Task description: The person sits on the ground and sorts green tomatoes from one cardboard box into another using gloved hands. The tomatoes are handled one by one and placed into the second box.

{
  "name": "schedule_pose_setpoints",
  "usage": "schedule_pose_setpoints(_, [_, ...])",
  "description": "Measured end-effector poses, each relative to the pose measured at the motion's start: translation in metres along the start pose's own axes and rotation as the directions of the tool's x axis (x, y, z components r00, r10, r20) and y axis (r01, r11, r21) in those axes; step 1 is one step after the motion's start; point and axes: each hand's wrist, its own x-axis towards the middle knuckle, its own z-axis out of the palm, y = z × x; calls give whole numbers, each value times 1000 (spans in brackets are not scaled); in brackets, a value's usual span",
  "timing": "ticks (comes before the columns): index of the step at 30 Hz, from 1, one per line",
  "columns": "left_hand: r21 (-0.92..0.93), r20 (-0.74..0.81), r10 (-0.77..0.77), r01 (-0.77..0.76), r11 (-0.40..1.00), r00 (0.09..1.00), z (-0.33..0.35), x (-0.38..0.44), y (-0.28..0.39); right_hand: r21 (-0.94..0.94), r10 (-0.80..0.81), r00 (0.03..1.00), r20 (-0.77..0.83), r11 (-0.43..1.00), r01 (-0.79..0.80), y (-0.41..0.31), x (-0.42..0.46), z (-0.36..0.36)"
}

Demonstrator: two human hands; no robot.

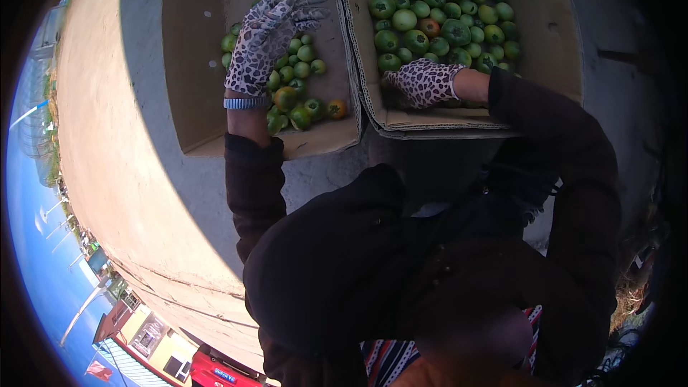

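Two cardboard boxes stand side by side before me, both holding tomatoes. My left hand [274,35], in a leopard-print glove, is above the left box [192,59] with its fingers spread and nothing in them. Below it lie loose green tomatoes [306,54], and an orange-tinged tomato [337,109] sits near the box's front corner. The right box [543,21] has a denser layer of green tomatoes [457,32] with one reddish tomato [429,27] among them. My right hand [423,81], gloved alike, reaches low inside its near edge; its fingertips are in shadow, so any grip is hidden.
The boxes' double cardboard walls [349,37] meet between my hands. Shaded concrete ground [145,64] lies left of them, with sunlit pavement [97,118] beyond. A red vehicle [215,368] and a building [150,336] appear at the lower left.
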Motion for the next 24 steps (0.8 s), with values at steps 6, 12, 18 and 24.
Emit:
schedule_pose_setpoints(6, [-14,-181,-70,69,998,981,-24,-9,-13,-94,138,990,-30,986,-140,-17,-3,3])
schedule_pose_setpoints(12, [630,-224,-63,194,752,972,4,-10,1,278,200,952,-230,951,-132,-4,-5,29])
schedule_pose_setpoints(18, [990,-130,-377,140,1,917,5,-11,-45,117,172,961,-217,982,-149,-7,-1,24])
schedule_pose_setpoints(24, [986,160,-685,-150,74,710,0,-41,-120,134,248,961,-124,963,-232,-24,-21,-40])
